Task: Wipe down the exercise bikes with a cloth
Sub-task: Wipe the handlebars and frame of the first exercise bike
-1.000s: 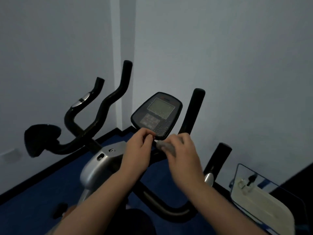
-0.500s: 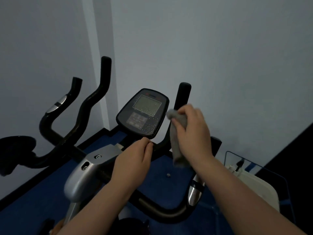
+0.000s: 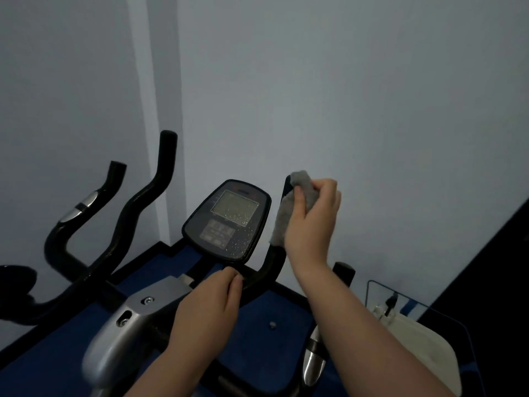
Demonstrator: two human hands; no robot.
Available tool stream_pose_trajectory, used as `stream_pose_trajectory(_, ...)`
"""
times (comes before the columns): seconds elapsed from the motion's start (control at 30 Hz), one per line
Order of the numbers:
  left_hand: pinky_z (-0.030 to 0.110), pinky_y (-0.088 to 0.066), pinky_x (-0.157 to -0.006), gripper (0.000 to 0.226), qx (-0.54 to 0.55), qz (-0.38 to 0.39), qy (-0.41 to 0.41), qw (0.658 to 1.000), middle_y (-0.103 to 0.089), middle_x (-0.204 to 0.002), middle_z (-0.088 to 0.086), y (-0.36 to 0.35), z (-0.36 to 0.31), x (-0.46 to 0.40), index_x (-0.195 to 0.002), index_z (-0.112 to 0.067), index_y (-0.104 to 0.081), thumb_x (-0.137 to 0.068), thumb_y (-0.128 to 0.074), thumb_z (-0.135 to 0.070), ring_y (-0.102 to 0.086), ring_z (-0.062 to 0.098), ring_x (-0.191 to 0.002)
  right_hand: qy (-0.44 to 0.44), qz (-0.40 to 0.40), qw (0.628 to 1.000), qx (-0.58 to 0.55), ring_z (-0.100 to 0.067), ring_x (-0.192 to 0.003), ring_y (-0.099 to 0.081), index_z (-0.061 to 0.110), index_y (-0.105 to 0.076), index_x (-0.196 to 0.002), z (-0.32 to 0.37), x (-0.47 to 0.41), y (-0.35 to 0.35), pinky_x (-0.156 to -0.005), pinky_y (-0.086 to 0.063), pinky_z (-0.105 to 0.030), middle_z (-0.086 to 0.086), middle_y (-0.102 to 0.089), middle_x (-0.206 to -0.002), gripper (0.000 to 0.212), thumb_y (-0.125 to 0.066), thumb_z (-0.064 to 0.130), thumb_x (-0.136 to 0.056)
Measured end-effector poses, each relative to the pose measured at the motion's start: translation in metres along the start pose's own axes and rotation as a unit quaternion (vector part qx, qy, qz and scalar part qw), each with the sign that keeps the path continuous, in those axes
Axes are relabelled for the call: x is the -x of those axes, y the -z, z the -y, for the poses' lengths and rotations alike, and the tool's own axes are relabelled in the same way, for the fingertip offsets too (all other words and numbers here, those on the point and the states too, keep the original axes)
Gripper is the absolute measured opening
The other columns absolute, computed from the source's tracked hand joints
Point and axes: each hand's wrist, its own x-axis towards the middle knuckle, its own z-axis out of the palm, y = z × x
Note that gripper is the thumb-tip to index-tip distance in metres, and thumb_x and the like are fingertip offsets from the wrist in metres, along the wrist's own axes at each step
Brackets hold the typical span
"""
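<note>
An exercise bike stands right in front of me, with a black console (image 3: 227, 219) whose screen is speckled with droplets. My right hand (image 3: 313, 222) grips a grey cloth (image 3: 289, 207) wrapped around the top of the bike's right upright handlebar (image 3: 272, 267); the hand and cloth cover most of that grip. My left hand (image 3: 211, 308) rests closed on the crossbar just below the console. The left handlebar (image 3: 143, 210) rises free at the left. A silver housing (image 3: 126, 330) sits below.
A second bike's handlebar (image 3: 83, 207) and black seat (image 3: 14, 285) stand at the far left. A white-and-blue machine part (image 3: 415, 339) sits at lower right. White walls are close behind; the floor (image 3: 272, 308) is blue.
My right hand has carried the cloth from below the console up the right handlebar to its top. The left hand has stayed on the crossbar. The view has tilted slightly.
</note>
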Motion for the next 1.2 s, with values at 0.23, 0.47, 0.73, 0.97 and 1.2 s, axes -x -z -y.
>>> stream_pose_trajectory(0.23,0.035,-0.047,-0.065,0.028,0.007,-0.005,-0.006,1.0,-0.057,-0.074,-0.006,0.0,-0.001,0.0,-0.078,-0.025,-0.049,-0.097,-0.034,-0.04,-0.055,0.007,-0.07,0.007,-0.011,1.0,0.018,0.02,-0.079,-0.043,0.015,-0.043,-0.092,-0.004,0.007,0.005,-0.066,-0.034,0.003,-0.002,-0.046,-0.101,0.011,-0.052,0.02,-0.096)
stream_pose_trajectory(0.47,0.033,-0.046,-0.064,0.028,0.022,-0.008,-0.007,1.0,-0.055,-0.071,-0.005,0.002,0.0,0.002,-0.075,-0.025,-0.045,-0.097,-0.034,-0.038,-0.054,0.008,-0.067,0.125,0.132,0.978,0.102,0.011,-0.077,-0.046,0.018,-0.053,-0.091,0.003,-0.027,0.033,-0.068,-0.035,0.001,-0.001,-0.049,-0.095,0.004,-0.056,0.017,-0.094)
stream_pose_trajectory(0.73,0.033,-0.045,-0.061,0.028,0.021,-0.007,-0.003,1.0,-0.055,-0.07,-0.005,-0.001,0.002,0.001,-0.074,-0.026,-0.047,-0.097,-0.035,-0.038,-0.055,0.01,-0.066,0.115,0.26,0.947,0.148,-0.004,-0.084,-0.054,0.027,-0.067,-0.098,0.016,-0.069,0.038,-0.068,-0.034,0.004,-0.003,-0.053,-0.101,0.017,-0.054,0.016,-0.093)
stream_pose_trajectory(0.97,0.032,-0.044,-0.063,0.028,0.016,-0.013,0.0,1.0,-0.054,-0.071,-0.004,-0.001,0.001,0.0,-0.075,-0.025,-0.047,-0.097,-0.035,-0.037,-0.054,0.01,-0.067,0.112,0.226,0.956,0.149,-0.009,-0.081,-0.052,0.022,-0.069,-0.098,0.022,-0.076,0.026,-0.068,-0.033,0.002,-0.002,-0.056,-0.095,0.013,-0.059,0.018,-0.09)
stream_pose_trajectory(1.2,0.03,-0.04,-0.061,0.029,-0.005,-0.008,-0.006,1.0,-0.051,-0.07,-0.004,-0.001,-0.001,0.0,-0.073,-0.025,-0.043,-0.098,-0.034,-0.036,-0.052,0.011,-0.068,-0.052,0.134,0.989,0.018,-0.003,-0.075,-0.057,0.018,-0.051,-0.095,-0.012,-0.025,0.034,-0.056,-0.041,-0.003,0.007,-0.059,-0.085,0.007,-0.058,0.017,-0.093)
